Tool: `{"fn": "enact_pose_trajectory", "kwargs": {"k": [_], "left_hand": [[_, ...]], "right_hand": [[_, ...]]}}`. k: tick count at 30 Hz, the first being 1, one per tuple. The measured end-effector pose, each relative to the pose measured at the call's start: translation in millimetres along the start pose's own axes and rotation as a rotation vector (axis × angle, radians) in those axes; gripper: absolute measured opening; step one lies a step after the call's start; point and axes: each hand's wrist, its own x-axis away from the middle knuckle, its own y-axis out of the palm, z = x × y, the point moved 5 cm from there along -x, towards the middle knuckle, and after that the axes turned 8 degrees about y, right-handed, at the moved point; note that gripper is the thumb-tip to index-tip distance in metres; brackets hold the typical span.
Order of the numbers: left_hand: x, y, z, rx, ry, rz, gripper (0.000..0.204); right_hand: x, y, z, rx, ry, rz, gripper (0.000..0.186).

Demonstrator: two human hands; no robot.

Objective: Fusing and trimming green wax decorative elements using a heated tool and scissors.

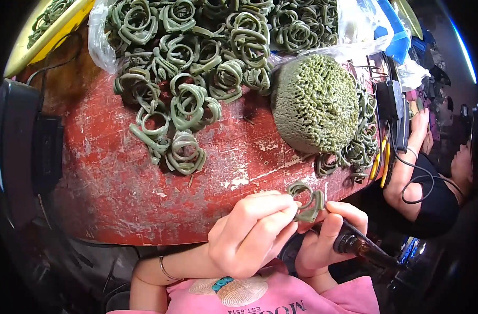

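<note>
My left hand [254,230] is closed with fingertips pinching a green, curved ring piece [308,212] near the table's front edge. My right hand [328,235] grips a pen-like tool [356,246] with a dark brown barrel and a thin metal tip, which points up beside the ring piece's right side; whether it touches cannot be told. Above my hands, many similar green ring clusters [189,104] lie on the worn red table [103,183]. A thick, rough-surfaced, round green block [315,104] stands right of them, with more small pieces along its right side.
A yellow tray [37,44] sits top left, a black device [45,157] on the left edge. Plastic bags [100,36], a blue bin [396,36], black boxes with cables [388,104] and yellow-handled pliers [385,162] line the back and right. A co-worker [422,193] sits at right.
</note>
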Motion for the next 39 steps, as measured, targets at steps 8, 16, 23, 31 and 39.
{"fn": "enact_pose_trajectory", "kwargs": {"k": [8, 16, 23, 31, 39], "left_hand": [[0.2, -0.3, -1.5, -0.014, 0.008, -0.013, 0.029], [-3.1, -2.2, -6.6, 0.08, -0.141, 0.022, 0.028], [-1.7, -4.5, -13.7, 0.181, -0.191, 0.116, 0.023], [-0.6, -4.7, -15.8, 0.185, -0.24, 0.14, 0.021], [-1.6, -3.4, -15.7, 0.22, -0.295, 0.171, 0.021]], "right_hand": [[-4.9, 8.3, -4.3, 0.178, -0.038, -0.058, 0.014], [-7.4, -4.3, -1.2, 0.046, -0.004, -0.01, 0.018], [-5.5, -2.9, -3.5, -0.003, 0.139, -0.091, 0.017], [-8.3, -6.9, -2.7, -0.007, 0.143, -0.074, 0.016], [-10.5, -7.9, 1.1, -0.076, 0.243, -0.061, 0.014]]}}
